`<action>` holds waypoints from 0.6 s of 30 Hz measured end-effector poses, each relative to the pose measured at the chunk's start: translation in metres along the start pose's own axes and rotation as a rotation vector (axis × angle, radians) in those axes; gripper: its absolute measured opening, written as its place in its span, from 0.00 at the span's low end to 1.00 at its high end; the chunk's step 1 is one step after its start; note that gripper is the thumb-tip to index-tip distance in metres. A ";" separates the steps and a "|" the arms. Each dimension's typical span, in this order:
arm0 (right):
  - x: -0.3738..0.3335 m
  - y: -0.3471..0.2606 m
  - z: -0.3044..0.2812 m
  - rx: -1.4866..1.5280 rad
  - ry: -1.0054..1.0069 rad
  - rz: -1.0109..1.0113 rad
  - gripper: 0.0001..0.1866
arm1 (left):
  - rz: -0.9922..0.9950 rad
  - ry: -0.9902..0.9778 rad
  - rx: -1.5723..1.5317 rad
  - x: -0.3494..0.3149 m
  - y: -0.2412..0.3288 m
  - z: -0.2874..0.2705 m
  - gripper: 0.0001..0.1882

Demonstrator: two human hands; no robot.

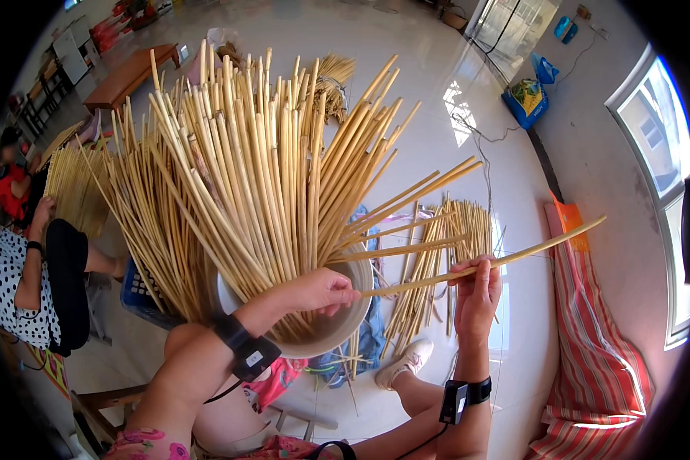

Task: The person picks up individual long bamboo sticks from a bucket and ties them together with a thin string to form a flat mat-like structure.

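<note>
Our right hand (pixel 479 287) closes around a long stalk (pixel 414 286), thumb and fingers gripping it partway along, while our left hand (pixel 326 291) pinches its near end. The long stalk slants up to the right, its far tip reaching past our right hand. Beneath our left hand we have a pale basin (pixel 349 322) filled with a thick upright sheaf (pixel 261 169) that fans outward at the top. More stalks lean in a blue crate (pixel 140 290) to the left. To the right, a loose pile (pixel 414 307) lies on the floor (pixel 525 322), near our white shoe (pixel 405 363).
</note>
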State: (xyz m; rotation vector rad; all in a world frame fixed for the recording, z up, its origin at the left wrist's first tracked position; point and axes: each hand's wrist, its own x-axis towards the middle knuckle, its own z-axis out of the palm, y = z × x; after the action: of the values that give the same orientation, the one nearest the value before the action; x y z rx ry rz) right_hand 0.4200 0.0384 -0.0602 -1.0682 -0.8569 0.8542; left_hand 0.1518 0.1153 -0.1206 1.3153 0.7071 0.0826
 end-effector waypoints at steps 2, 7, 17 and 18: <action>-0.003 -0.001 0.006 -0.027 -0.035 0.016 0.10 | 0.025 0.011 0.016 0.005 -0.002 0.003 0.18; -0.017 0.018 0.037 -0.131 -0.142 0.083 0.11 | 0.068 0.076 0.187 0.014 0.008 0.015 0.20; -0.022 0.029 0.060 -0.166 -0.154 0.159 0.11 | 0.259 0.036 0.034 0.016 0.026 0.028 0.16; -0.019 0.031 0.056 -0.164 -0.125 0.181 0.12 | 0.226 -0.013 0.030 0.011 0.029 0.023 0.16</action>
State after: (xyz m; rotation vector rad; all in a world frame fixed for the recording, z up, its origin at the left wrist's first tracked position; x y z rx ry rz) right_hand 0.3565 0.0495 -0.0789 -1.2605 -0.9581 1.0244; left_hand 0.1821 0.1083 -0.0977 1.4198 0.5484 0.2459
